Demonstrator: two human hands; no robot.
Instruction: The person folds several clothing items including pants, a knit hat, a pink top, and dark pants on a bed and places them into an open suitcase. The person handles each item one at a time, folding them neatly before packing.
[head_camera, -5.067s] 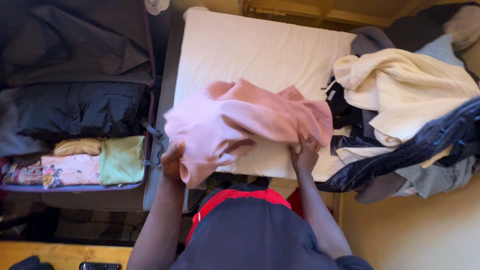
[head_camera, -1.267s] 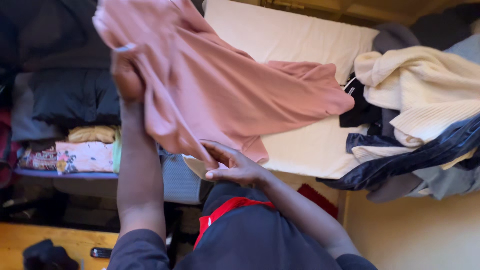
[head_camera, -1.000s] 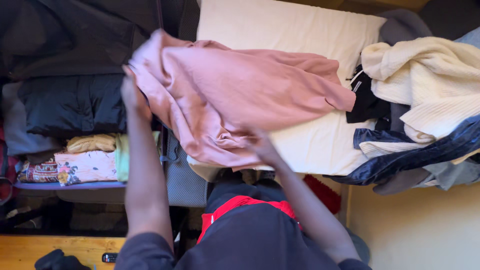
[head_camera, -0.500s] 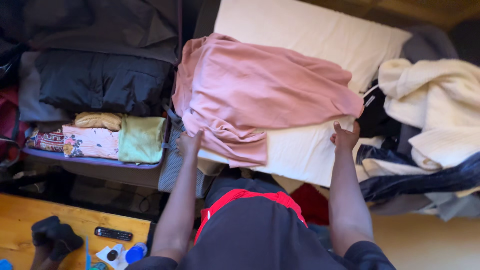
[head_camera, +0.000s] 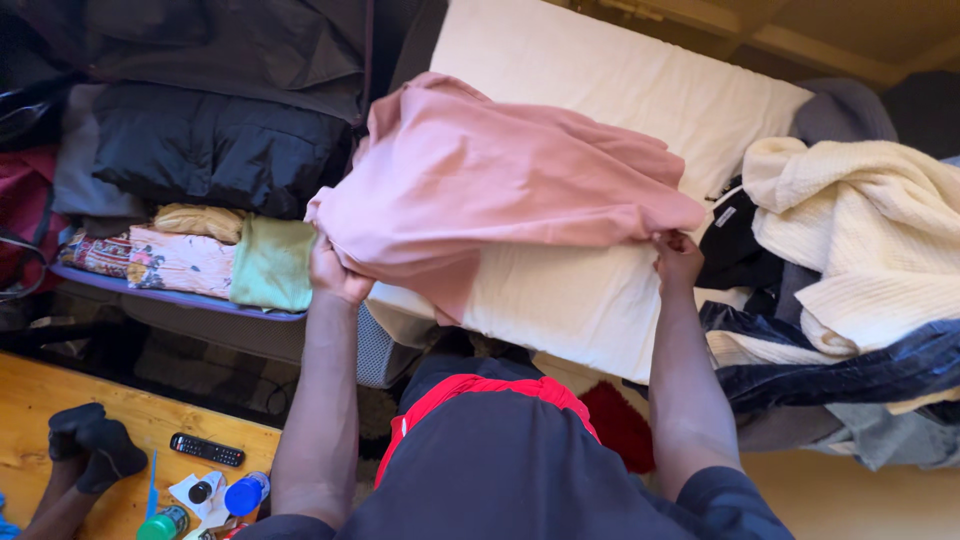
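You pinch the pink top (head_camera: 500, 180) at both near edges, left hand (head_camera: 335, 275) and right hand (head_camera: 678, 258) closed on cloth, lifting it over the mattress (head_camera: 560, 300). It looks unfolded yet; the suitcase (head_camera: 180, 300) beside it holds folded clothes.

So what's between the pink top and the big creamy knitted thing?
In the head view, a crumpled black garment with a small white tag lies between the pink top and the cream knit, on the white mattress.
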